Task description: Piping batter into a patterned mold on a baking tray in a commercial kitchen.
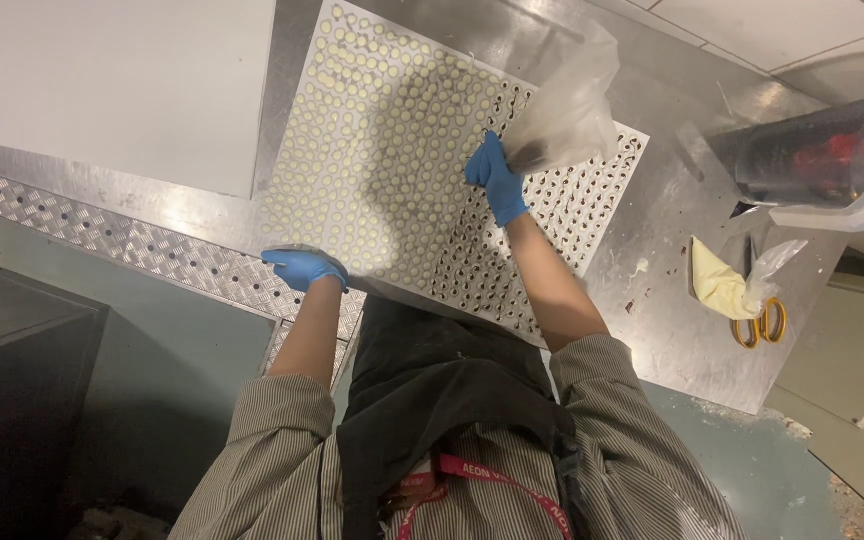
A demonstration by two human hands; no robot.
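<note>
1. Nearest to us hangs our dark apron [432, 400] over a striped shirt, with a pink lanyard [482, 475] crossing the chest.
2. Our left hand [304, 268], in a blue glove, is closed on the near edge of the white perforated mould sheet [392, 150], fingers curled over its rim.
3. Our right hand [497, 178], also blue-gloved, is clenched around the neck of a clear piping bag [567, 105]; the bag balloons up and away from the fist, and its dark tip end sits just above the sheet.
4. That sheet lies tilted across the steel worktable [672, 230], between the two hands. Most of its round wells on the left show a pale cream filling; those on the right, under and beside the right hand, look dark.
5. To the right, well apart from the sheet, a second piping bag with yellow cream [727, 285] lies on the steel, touching orange-handled scissors [762, 322].
6. Beyond them, a dark cylindrical container [822, 160] with a red patch lies on its side.
7. Top left, a plain white board [112, 90] rests above a chequer-plate ledge [132, 240].
</note>
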